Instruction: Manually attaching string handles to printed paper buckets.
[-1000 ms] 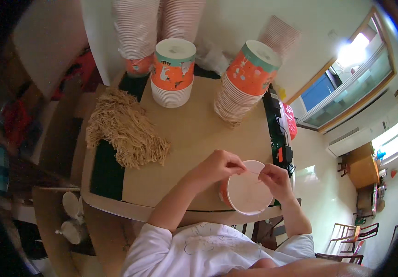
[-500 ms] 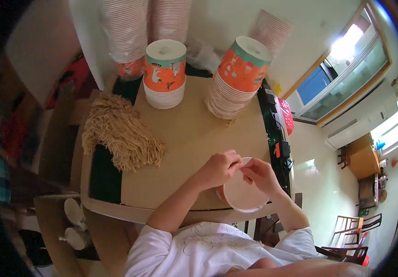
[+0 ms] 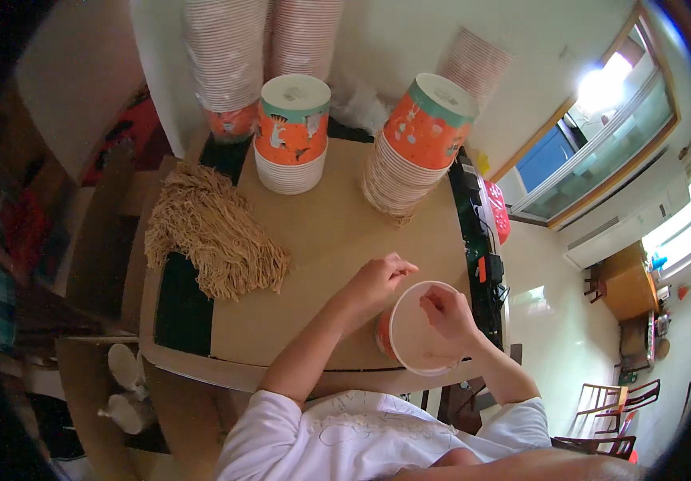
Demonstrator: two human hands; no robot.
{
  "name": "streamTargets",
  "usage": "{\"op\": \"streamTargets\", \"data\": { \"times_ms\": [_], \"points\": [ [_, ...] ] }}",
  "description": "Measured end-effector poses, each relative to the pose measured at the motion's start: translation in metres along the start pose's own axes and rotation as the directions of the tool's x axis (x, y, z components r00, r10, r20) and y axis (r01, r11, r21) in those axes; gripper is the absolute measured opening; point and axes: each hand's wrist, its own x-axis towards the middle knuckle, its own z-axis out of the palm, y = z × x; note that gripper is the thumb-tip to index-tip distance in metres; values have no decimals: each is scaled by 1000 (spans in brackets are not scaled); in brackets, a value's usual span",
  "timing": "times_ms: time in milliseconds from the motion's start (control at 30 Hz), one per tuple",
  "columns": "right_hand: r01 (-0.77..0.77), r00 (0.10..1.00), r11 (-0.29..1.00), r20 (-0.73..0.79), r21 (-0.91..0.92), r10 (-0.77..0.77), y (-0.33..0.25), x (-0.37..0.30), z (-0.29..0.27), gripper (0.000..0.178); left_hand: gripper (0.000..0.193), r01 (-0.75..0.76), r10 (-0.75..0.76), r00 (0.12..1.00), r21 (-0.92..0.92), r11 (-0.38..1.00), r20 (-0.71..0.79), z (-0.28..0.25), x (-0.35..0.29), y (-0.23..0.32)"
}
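A round paper bucket (image 3: 416, 341), white inside and orange outside, stands at the near right edge of the table with its mouth up. My left hand (image 3: 381, 280) is just left of its rim, fingertips pinched together; anything between them is too small to make out. Over the bucket's mouth is my right hand (image 3: 446, 314), its fingers curled closed, and their contents are hidden. A faint thin strand seems to lie inside the bucket below it. To the left lies a bundle of tan twisted paper cords (image 3: 213, 232).
Two stacks of upturned buckets, a left stack (image 3: 291, 132) and a right stack (image 3: 421, 132) with cords around its rims, stand at the back. Behind them rise tall wrapped stacks (image 3: 229, 56). A power strip (image 3: 485, 256) with cables runs along the right table edge.
My hands have moved apart: the left has shifted a little left of the bucket's rim, while the right stays over its mouth. More of the bucket's inside shows.
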Motion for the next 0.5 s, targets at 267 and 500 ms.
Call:
{"op": "streamTargets", "data": {
  "times_ms": [267,500],
  "points": [
    [59,996,978,-51,-200,-70,-30,1,-3,16,18,135,-106,983,-188,973,152,0,-5,13],
    [13,1000,985,-2,-170,-13,-29,5,-4,19,20,140,-90,977,-264,954,193,0,-6,9]
  ]
}}
